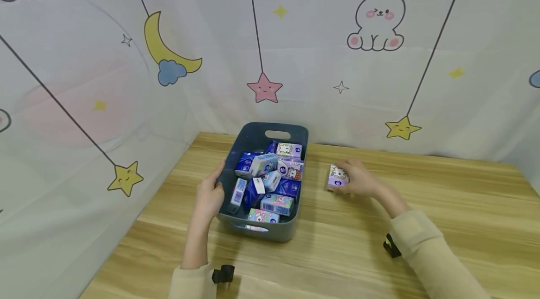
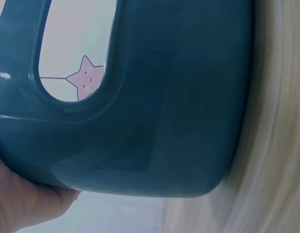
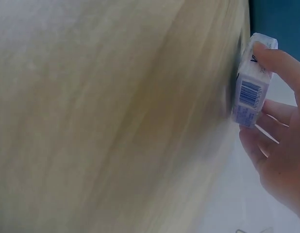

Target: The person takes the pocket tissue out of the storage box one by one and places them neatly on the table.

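Note:
A dark blue-green plastic basket (image 1: 270,229) stands on the wooden table, holding several small tissue packs in purple, dark blue and light blue wrappers. My left hand (image 1: 211,196) grips the basket's left side by the rim; in the left wrist view its thumb lies along the basket wall (image 2: 159,136). To the right of the basket, my right hand (image 1: 357,178) pinches a purple-and-white tissue pack (image 1: 336,177) with a cartoon on its face. The right wrist view shows the thumb on one side of that pack (image 3: 253,85) and fingers at the opposite side, close over the table.
Behind the table (image 1: 455,224) hangs a white cloth (image 1: 312,55) printed with stars, a moon and a rabbit. It also runs along the left side. A black wrist strap (image 1: 222,273) shows by the left sleeve, and another (image 1: 392,245) by the right.

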`<state>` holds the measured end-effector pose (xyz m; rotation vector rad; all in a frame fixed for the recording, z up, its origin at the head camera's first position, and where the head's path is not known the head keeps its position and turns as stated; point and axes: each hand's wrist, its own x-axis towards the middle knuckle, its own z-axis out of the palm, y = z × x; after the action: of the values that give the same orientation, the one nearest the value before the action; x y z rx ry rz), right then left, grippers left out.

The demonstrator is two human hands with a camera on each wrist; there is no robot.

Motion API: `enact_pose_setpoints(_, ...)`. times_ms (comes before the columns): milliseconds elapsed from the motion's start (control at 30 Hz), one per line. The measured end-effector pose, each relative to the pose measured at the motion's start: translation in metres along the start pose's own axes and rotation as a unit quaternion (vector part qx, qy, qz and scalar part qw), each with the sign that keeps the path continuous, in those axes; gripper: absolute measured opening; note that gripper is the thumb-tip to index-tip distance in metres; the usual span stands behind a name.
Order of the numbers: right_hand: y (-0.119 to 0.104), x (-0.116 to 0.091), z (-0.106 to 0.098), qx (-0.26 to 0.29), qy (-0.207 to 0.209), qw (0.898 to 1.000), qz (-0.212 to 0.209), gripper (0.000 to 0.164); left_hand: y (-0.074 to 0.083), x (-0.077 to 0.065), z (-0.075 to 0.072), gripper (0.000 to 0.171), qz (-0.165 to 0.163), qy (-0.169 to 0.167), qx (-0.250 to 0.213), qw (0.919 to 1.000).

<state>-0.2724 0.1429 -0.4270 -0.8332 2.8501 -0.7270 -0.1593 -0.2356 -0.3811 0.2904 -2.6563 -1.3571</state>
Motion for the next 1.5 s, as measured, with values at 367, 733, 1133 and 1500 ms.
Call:
enact_pose_setpoints(367, 0.003, 0.0, 0.003, -0.033, 0.0, 0.999, 0.006, 0.081, 0.003, 0.0, 0.001, 0.06, 0.004, 0.005, -0.001, 1.0)
enact_pose_setpoints(733, -0.006, -0.001, -0.002, -0.04, 0.002, 0.999, -0.004, 0.087, 0.003, 0.0, 0.0, 0.061, 0.001, 0.003, -0.001, 1.0)
enact_pose_setpoints(1133, -0.054, 0.005, -0.03, -0.061, 0.04, 0.996, -0.06, 0.077, 0.001, 0.001, -0.001, 0.062, 0.002, 0.005, 0.01, 0.9999)
enact_pose_setpoints(1500, -0.122, 0.006, -0.04, -0.071, 0.008, 0.985, -0.159, 0.06, 0.002, 0.001, -0.001, 0.062, 0.002, 0.002, 0.007, 1.0)
